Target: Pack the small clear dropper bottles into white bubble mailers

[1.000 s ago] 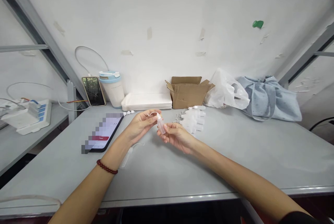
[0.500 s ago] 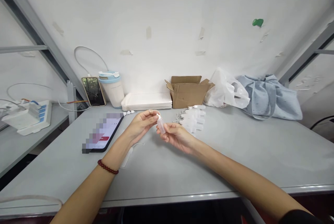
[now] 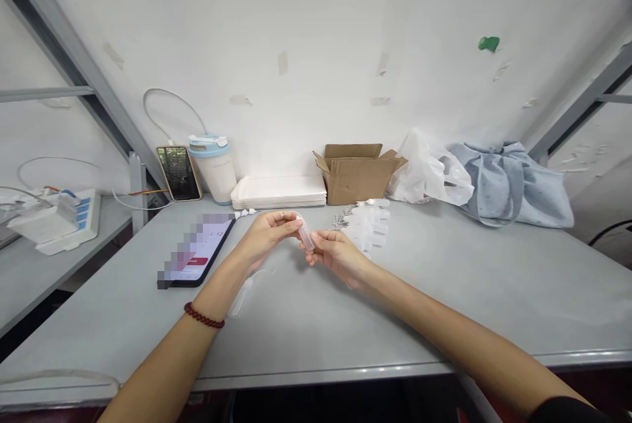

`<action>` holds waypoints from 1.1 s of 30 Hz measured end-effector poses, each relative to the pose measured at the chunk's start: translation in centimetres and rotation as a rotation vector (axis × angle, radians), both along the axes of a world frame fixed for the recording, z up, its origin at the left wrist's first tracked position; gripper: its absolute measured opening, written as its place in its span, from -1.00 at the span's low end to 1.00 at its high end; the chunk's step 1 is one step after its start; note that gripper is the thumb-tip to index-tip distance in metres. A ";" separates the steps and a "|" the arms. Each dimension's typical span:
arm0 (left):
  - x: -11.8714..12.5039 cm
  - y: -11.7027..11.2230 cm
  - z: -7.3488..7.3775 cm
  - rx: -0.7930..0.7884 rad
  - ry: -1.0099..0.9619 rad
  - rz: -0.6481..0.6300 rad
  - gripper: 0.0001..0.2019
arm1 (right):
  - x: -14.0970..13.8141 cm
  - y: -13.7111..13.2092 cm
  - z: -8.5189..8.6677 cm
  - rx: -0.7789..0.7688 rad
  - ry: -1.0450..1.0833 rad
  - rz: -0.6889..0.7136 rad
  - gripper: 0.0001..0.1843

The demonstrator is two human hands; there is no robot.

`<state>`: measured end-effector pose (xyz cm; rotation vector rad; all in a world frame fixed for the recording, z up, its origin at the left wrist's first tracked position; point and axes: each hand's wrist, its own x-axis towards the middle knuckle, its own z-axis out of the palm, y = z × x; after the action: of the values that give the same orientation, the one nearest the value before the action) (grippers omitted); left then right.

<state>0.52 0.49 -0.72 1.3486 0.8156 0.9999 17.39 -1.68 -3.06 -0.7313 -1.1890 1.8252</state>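
Above the middle of the desk, both hands are closed on one small translucent squeeze bottle (image 3: 307,237). The fingertips of my left hand (image 3: 269,235) pinch its white top, where a thin pale curve shows. My right hand (image 3: 340,255) grips the lower body between thumb and fingers. The bottle leans, its top toward the left hand. Beside my left wrist lies another clear bottle (image 3: 240,298) with a thin curved tube at its tip. Behind the right hand is a pile of similar bottles (image 3: 368,225), several with thin tips. A few small white caps (image 3: 245,212) lie beyond the left hand.
A large phone (image 3: 200,252) lies on the grey desk (image 3: 395,337) at left. Along the wall stand a smaller phone (image 3: 178,173), a cup (image 3: 214,170), a white stack (image 3: 279,191), an open cardboard box (image 3: 358,179), a plastic bag (image 3: 427,170) and a blue cloth bag (image 3: 523,186).
My right hand's fingers have shifted lower on the bottle. My left fingertips have come further over its top, and the bottle is turned slightly. The other things stay in place.
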 end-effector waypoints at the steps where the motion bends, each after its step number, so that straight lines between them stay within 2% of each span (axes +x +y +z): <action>1: 0.0 0.0 -0.1 0.002 0.008 0.024 -0.86 | 0.0 0.0 0.0 0.035 -0.052 -0.042 -0.70; 4: -0.1 0.2 -0.4 0.002 0.012 0.107 -0.85 | -0.1 0.2 -0.2 0.153 -0.222 -0.199 -0.76; 7: -0.1 0.4 -0.6 0.015 0.045 0.146 -0.83 | -0.1 0.5 -0.4 0.234 -0.323 -0.278 -0.76; 14: -0.3 0.6 -0.9 0.037 0.087 0.177 -0.81 | 0.1 0.5 -0.4 0.343 -0.410 -0.317 -0.82; 21: -0.1 0.4 -0.9 0.029 0.079 0.134 -0.81 | -0.2 0.3 -1.1 0.456 -0.509 -0.332 -0.67; 25: -0.1 0.3 -0.6 0.027 0.081 0.112 -0.80 | -0.1 0.3 -0.8 0.433 -0.473 -0.303 -0.80; 28: -0.2 0.3 -0.5 0.049 0.103 0.088 -0.81 | 0.0 0.2 -0.4 0.386 -0.400 -0.258 -0.82; 33: -0.4 0.4 -0.4 0.062 0.092 0.047 -0.81 | 0.2 0.3 -0.1 0.200 -0.203 -0.145 -0.78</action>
<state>0.16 0.86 -1.08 1.4426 0.8955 1.0130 17.55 -1.38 -3.13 -0.8787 -1.3887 1.5155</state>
